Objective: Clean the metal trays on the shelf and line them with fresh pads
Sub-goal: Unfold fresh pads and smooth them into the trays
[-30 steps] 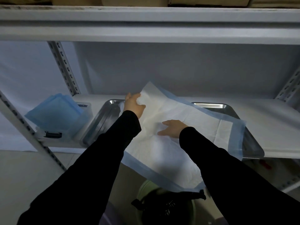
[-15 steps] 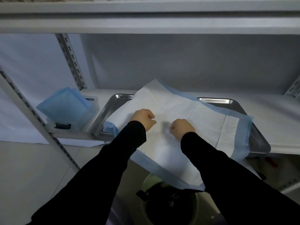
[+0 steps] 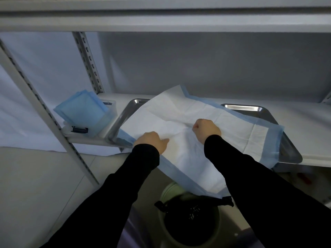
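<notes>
Plenty of headroom in this bay: open air between the upper shelf board (image 3: 161, 22) and the metal tray (image 3: 288, 149), right to the back wall (image 3: 197, 65). Right of the tray, bare shelf surface (image 3: 304, 126), an easy way in. Left is tight: a clear plastic box (image 3: 110, 115) of folded blue pads (image 3: 80, 110) sits just beside the tray's rim, with a slotted upright (image 3: 87, 63) behind it. The pad (image 3: 206, 111) overhangs the front edge above the lined bin (image 3: 189, 217), covering that approach.
</notes>
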Demonstrator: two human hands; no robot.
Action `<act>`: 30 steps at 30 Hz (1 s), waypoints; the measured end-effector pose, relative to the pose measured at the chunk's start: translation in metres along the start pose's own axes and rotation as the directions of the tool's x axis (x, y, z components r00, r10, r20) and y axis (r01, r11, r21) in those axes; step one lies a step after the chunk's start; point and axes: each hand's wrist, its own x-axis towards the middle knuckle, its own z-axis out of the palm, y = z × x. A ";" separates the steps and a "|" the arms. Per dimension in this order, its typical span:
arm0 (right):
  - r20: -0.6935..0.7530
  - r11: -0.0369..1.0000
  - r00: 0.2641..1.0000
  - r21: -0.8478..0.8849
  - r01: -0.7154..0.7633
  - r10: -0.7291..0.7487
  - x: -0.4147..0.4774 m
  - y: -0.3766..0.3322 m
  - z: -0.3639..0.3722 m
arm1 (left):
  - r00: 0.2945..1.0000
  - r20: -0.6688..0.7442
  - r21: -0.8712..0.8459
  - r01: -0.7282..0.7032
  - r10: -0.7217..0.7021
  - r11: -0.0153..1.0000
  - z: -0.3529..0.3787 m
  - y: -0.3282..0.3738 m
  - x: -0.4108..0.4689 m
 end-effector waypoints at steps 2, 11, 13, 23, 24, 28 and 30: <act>-0.005 1.000 1.000 -0.009 -0.010 0.010 -0.002 -0.001 0.001 | 0.983 0.167 0.029 0.070 -0.074 0.997 0.004 -0.005 -0.007; -0.012 0.999 1.000 -0.038 -0.008 0.008 -0.007 -0.008 -0.001 | 0.975 0.218 -0.176 0.092 -0.052 0.980 0.007 -0.004 -0.006; -0.004 0.999 1.000 -0.041 -0.013 0.012 -0.008 -0.009 -0.003 | 0.983 0.182 -0.210 0.076 -0.037 0.975 0.006 -0.004 -0.003; -0.010 0.999 0.999 -0.001 -0.048 0.048 -0.014 -0.014 -0.008 | 0.895 0.433 -0.714 0.413 -0.106 0.565 0.017 -0.009 -0.015; -0.011 0.999 0.999 -0.002 -0.050 0.050 -0.015 -0.014 -0.009 | 0.888 0.454 -0.737 0.419 -0.071 0.531 0.013 -0.008 -0.017; -0.009 0.998 0.998 0.023 -0.064 0.064 -0.016 -0.016 -0.012 | 0.958 0.266 -0.847 0.285 -0.107 0.449 -0.003 -0.001 -0.011; 0.001 0.995 0.998 0.080 -0.065 0.065 -0.017 -0.019 -0.015 | 0.975 0.169 -0.883 0.216 -0.147 0.416 -0.013 0.003 -0.006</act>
